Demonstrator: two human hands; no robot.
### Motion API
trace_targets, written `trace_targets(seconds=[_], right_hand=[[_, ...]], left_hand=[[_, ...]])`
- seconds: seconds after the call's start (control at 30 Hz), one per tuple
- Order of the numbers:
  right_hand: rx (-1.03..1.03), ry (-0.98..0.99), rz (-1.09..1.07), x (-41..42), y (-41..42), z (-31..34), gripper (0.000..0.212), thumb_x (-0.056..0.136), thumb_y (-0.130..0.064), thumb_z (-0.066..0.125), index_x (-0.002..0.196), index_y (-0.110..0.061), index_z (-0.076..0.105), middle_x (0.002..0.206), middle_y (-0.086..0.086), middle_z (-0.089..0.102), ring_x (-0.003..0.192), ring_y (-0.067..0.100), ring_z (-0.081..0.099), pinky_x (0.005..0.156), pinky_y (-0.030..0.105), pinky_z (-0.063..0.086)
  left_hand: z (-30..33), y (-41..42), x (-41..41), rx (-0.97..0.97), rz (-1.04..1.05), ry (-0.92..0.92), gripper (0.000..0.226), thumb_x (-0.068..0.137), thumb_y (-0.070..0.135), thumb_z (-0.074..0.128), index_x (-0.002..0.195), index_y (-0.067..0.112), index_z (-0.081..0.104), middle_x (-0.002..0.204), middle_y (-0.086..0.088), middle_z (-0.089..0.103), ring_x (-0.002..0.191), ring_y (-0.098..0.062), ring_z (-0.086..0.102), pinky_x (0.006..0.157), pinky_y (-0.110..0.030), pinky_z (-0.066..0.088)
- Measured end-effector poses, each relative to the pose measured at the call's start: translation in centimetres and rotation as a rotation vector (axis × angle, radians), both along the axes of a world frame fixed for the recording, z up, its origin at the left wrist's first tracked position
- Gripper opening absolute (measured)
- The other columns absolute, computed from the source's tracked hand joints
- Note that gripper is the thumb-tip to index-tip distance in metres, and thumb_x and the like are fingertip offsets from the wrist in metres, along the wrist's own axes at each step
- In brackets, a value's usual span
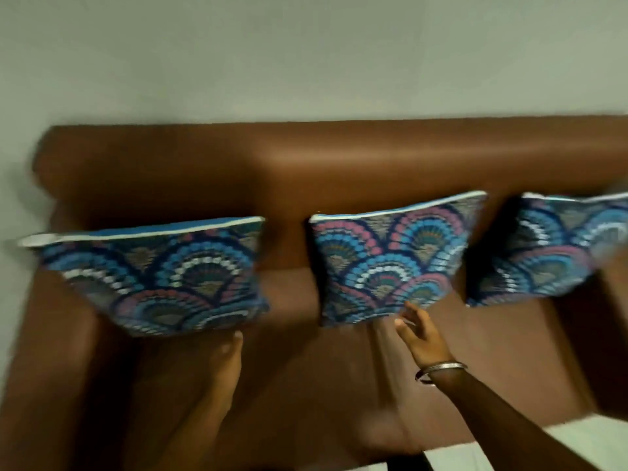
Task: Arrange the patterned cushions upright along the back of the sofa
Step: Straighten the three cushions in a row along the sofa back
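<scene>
Patterned cushions: three, all upright against the backrest of the brown sofa [339, 158], spread across the middle band of the frame with gaps between them.

Right hand [421, 338], lower centre-right: fingers loosely spread, not clenched, fingertips [409, 309] at the bottom edge of the middle cushion [390, 260]. Touching or just short of it, can't tell through the motion blur. No grasp visible. Metal bangle [440, 370] on that wrist.

Left hand [226, 355], lower centre-left: heavily blurred, reaches up to the bottom right corner of the left cushion [153, 277]. Fingertips sit at or under the cushion's lower edge; whether they grip it or are let go, can't tell.

Left cushion: leans slightly, top edge with white piping and blue back fabric showing, its left end blurred. Middle cushion: tilted a bit, right top corner higher than left. Right cushion [543, 249], right edge of frame: partly cut off, blurred, apart from both hands.

All three share the same blue/pink fan-scallop print. Pale wall [306, 56] fills the top of the frame. Light floor [509, 450] strip at lower right.
</scene>
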State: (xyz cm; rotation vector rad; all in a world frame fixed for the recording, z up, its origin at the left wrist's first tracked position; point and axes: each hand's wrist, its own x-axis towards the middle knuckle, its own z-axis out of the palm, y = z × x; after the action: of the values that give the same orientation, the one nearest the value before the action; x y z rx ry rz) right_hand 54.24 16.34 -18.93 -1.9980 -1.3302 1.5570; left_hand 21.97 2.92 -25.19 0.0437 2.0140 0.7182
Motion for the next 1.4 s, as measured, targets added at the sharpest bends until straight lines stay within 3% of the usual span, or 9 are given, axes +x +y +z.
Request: trace_targets(seconds=[0.13, 0.3, 0.37, 0.5, 0.83, 1.03, 1.17, 1.3, 1.4], right_hand=[[0.127, -0.159, -0.128, 16.6, 7.1, 0.1, 0.052, 0.091, -0.012, 0.064, 0.139, -0.009, 0.046, 0.125, 0.012, 0.058, 0.111, 0.021, 0.057, 0.106, 0.052, 0.045], [0.311, -0.192, -0.282, 33.9, 19.1, -0.6, 0.059, 0.084, -0.037, 0.071, 0.134, -0.014, 0.050, 0.131, 0.009, 0.061, 0.119, 0.026, 0.057, 0.107, 0.051, 0.045], [0.356, -0.148, -0.358, 38.2, 23.1, -1.3, 0.072, 0.074, -0.054, 0.073, 0.132, -0.017, 0.049, 0.120, -0.002, 0.062, 0.113, 0.020, 0.058, 0.100, 0.037, 0.051], [0.367, 0.027, -0.386, 43.5, 29.7, -3.3, 0.055, 0.095, -0.022, 0.059, 0.141, -0.003, 0.036, 0.121, 0.005, 0.054, 0.092, 0.003, 0.058, 0.074, 0.010, 0.054], [0.186, 0.305, -0.460, 47.0, 33.0, -6.0, 0.117, 0.046, -0.081, 0.072, 0.141, -0.020, 0.039, 0.132, 0.006, 0.061, 0.109, 0.023, 0.065, 0.091, 0.044, 0.055], [0.268, 0.253, -0.482, 46.5, 30.5, -5.4, 0.092, 0.070, -0.063, 0.072, 0.143, -0.015, 0.042, 0.128, -0.004, 0.062, 0.107, 0.001, 0.066, 0.085, 0.026, 0.055], [0.327, 0.038, -0.454, 42.0, 24.0, -6.6, 0.066, 0.092, -0.038, 0.061, 0.148, -0.013, 0.035, 0.140, 0.006, 0.055, 0.117, 0.000, 0.058, 0.100, 0.025, 0.048], [0.208, -0.043, -0.258, 32.6, 16.4, -8.3, 0.096, 0.076, -0.059, 0.059, 0.152, -0.010, 0.026, 0.158, 0.014, 0.033, 0.145, 0.025, 0.031, 0.118, 0.042, 0.028], [0.079, 0.082, -0.070, 24.3, 13.6, -7.8, 0.087, 0.086, -0.053, 0.062, 0.153, -0.012, 0.023, 0.160, 0.011, 0.029, 0.147, 0.025, 0.028, 0.117, 0.045, 0.029]], left_hand=[[0.9, 8.3, 19.0, 0.059, -0.455, -0.265, 0.025, 0.098, 0.030, 0.056, 0.077, 0.017, 0.056, 0.080, -0.006, 0.053, 0.069, -0.016, 0.050, 0.072, -0.038, 0.046], [0.3, 22.8, 40.0, 0.336, -0.654, -0.411, 0.037, 0.098, 0.019, 0.058, 0.130, 0.000, 0.054, 0.113, -0.004, 0.056, 0.111, -0.018, 0.054, 0.071, -0.005, 0.045], [0.5, 28.8, 44.9, 0.399, -0.646, -0.392, 0.052, 0.098, 0.024, 0.057, 0.143, 0.001, 0.042, 0.130, -0.008, 0.053, 0.126, -0.024, 0.053, 0.092, -0.017, 0.047], [-0.2, 36.9, 50.0, 0.427, -0.526, -0.243, 0.085, 0.086, 0.073, 0.045, 0.147, 0.015, 0.039, 0.142, -0.001, 0.052, 0.120, -0.017, 0.057, 0.098, -0.034, 0.047], [-0.7, 40.5, 56.0, 0.363, -0.362, -0.653, 0.098, 0.071, 0.087, 0.021, 0.150, 0.031, 0.038, 0.155, 0.000, 0.044, 0.140, -0.026, 0.044, 0.113, -0.050, 0.037], [-0.9, 39.6, 54.7, 0.472, -0.342, -0.563, 0.095, 0.074, 0.088, 0.024, 0.151, 0.034, 0.035, 0.155, 0.005, 0.044, 0.136, -0.019, 0.047, 0.108, -0.043, 0.040], [-0.3, 34.1, 49.7, 0.504, -0.411, -0.383, 0.128, 0.047, 0.095, 0.053, 0.152, 0.024, 0.029, 0.138, 0.018, 0.042, 0.123, -0.001, 0.044, 0.091, -0.011, 0.041], [-4.4, 22.6, 42.0, 0.303, -0.268, -0.324, 0.055, 0.099, 0.034, 0.052, 0.145, 0.005, 0.043, 0.150, -0.010, 0.046, 0.131, -0.018, 0.048, 0.087, -0.009, 0.046], [-3.9, 14.6, 34.9, 0.208, -0.114, -0.095, 0.053, 0.092, 0.051, 0.049, 0.098, 0.000, 0.063, 0.098, -0.018, 0.064, 0.091, -0.021, 0.058, 0.068, -0.012, 0.048]])
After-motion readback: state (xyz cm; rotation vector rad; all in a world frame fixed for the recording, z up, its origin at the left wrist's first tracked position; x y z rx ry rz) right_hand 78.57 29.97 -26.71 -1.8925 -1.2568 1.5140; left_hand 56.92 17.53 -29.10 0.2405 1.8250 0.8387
